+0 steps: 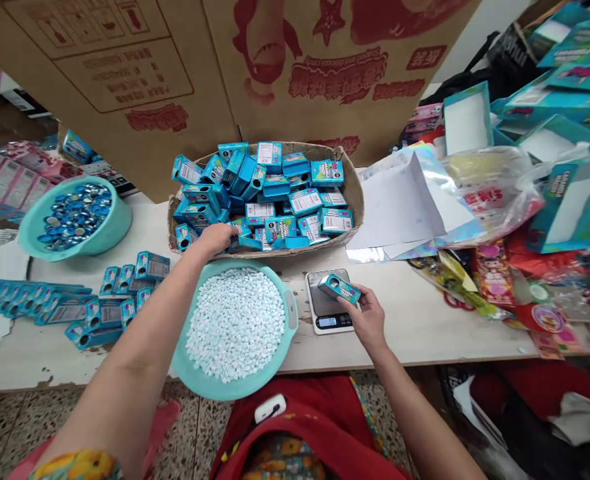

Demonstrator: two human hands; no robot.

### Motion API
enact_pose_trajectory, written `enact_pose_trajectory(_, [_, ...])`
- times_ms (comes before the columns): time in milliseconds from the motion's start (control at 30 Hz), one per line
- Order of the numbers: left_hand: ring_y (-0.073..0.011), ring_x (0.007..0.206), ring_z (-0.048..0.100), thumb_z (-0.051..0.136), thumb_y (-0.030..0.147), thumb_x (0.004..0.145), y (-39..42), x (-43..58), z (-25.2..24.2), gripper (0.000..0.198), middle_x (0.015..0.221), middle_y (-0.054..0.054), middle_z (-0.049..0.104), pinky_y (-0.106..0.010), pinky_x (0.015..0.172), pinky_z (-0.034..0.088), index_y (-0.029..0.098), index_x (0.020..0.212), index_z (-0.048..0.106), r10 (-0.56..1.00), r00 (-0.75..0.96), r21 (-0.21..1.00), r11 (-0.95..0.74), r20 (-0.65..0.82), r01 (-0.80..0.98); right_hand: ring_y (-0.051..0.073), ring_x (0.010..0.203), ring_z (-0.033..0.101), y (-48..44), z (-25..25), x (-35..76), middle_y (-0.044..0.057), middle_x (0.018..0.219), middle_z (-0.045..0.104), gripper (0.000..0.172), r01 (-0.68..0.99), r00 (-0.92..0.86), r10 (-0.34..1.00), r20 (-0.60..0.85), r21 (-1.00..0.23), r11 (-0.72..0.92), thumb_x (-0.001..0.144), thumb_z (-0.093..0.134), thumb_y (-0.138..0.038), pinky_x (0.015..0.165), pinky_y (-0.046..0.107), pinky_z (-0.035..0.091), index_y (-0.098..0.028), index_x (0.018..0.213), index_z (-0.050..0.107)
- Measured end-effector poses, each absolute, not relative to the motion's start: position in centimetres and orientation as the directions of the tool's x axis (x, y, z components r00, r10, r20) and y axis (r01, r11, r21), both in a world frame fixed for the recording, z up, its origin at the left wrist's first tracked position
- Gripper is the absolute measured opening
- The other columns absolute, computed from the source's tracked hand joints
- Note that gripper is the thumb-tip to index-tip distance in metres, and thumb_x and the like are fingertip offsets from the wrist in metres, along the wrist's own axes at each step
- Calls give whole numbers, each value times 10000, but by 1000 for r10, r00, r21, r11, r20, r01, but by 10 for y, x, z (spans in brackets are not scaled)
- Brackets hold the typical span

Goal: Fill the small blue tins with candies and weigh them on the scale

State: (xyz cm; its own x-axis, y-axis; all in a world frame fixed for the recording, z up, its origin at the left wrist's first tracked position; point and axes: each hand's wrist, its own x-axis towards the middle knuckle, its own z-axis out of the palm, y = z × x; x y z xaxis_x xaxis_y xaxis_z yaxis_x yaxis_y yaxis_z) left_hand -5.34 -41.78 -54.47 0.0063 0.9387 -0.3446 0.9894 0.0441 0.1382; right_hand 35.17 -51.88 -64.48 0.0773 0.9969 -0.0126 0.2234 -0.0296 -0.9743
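My right hand point(366, 317) pinches a small blue candy tin point(341, 289) between thumb and fingers, tilted, with a round hole in its end. It is over the plate of a small white digital scale point(329, 321); I cannot tell whether they touch. My left hand point(217, 239) reaches into the front of a cardboard tray point(355, 200) heaped with similar blue tins point(305, 201). Its fingers are curled and partly hidden, so what they grip is unclear. Under my left forearm, at the table's front edge, is a turquoise basin point(291, 312) full of small pale candies point(235, 327).
At left stand a turquoise bowl point(119, 223) of shiny blue pieces and rows of tins point(109, 310). A large carton point(185, 80) rises behind the tray. Papers point(399, 207), plastic bags point(489, 180) and opened blue boxes point(569, 200) crowd the right side.
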Motion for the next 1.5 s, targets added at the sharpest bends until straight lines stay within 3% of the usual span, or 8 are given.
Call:
enact_pose_trajectory(233, [-273, 895, 610, 435, 227, 816, -434, -56, -546, 318, 974, -100, 684, -314, 717, 417, 218, 1039, 661, 989, -60, 46, 67, -132, 997, 328, 1237, 420, -536, -588, 338, 163, 1293, 459, 596, 589, 33, 879, 476, -720, 367, 753, 705, -332, 1002, 588, 367, -201, 1272, 444])
enact_pose_trajectory(467, [-262, 974, 560, 425, 237, 875, -500, 3, -478, 279, 973, -108, 649, -387, 889, 401, 196, 1024, 658, 932, -34, 417, -129, 361, 900, 321, 1279, 403, -516, -518, 254, 122, 1343, 449, 682, 367, -301, 765, 570, -671, 644, 760, 713, -306, 1040, 546, 372, -258, 1344, 364])
enact_pose_trajectory(567, [-231, 903, 588, 555, 254, 823, -547, 37, -464, 186, 930, -76, 661, -360, 888, 424, 229, 957, 681, 953, -8, 682, -210, 302, 701, 291, 1227, 466, -516, -504, 221, 104, 1314, 498, 664, 252, -491, 752, 440, -755, 605, 760, 715, -335, 1006, 481, 410, -251, 1331, 386])
enact_pose_trajectory(700, [-232, 978, 580, 581, 342, 817, -602, 32, -517, 264, 1017, -85, 632, -377, 937, 420, 215, 1045, 620, 822, -509, 811, 104, 256, 576, 220, 982, 598, -548, -509, 210, 46, 1032, 628, 413, 172, -571, 792, 217, -911, 374, 746, 734, -321, 850, 345, 479, -232, 1107, 553])
enact_pose_trajectory(933, [-388, 1171, 434, 452, 552, 840, -624, 25, -629, 553, 1234, -217, 492, -541, 938, 351, 150, 1213, 516, 797, -590, 336, 596, -130, 730, 143, 726, 560, -619, -536, 225, -20, 802, 602, 337, 161, -648, 737, -192, -980, -115, 706, 752, -397, 667, 243, 460, -187, 925, 604])
enact_pose_trajectory(1100, [-349, 1048, 527, 522, 585, 782, -610, 45, -627, 485, 1026, -138, 600, -463, 899, 390, 192, 1061, 578, 732, -594, 511, 670, -334, 539, 169, 826, 547, -600, -544, 237, 9, 882, 565, 280, 201, -505, 857, -106, -980, -2, 764, 698, -397, 752, 281, 447, -204, 942, 601])
enact_pose_trajectory(1233, [-255, 825, 587, 716, 476, 629, -609, 42, -618, 352, 755, -50, 595, -347, 747, 455, 191, 782, 576, 604, -627, 824, 556, -492, -110, 197, 876, 554, -576, -538, 239, 20, 916, 564, 304, 253, -471, 881, 37, -952, 175, 753, 720, -346, 785, 311, 436, -223, 998, 589])
enact_pose_trajectory(1500, [-83, 482, 485, 673, 356, 701, -614, 35, -537, 269, 643, 28, 517, -188, 428, 347, 187, 782, 481, 755, -472, 786, 91, -455, -612, 238, 938, 558, -574, -535, 212, 55, 971, 600, 288, 331, -533, 824, 193, -848, 413, 775, 705, -284, 823, 357, 433, -216, 1019, 568])
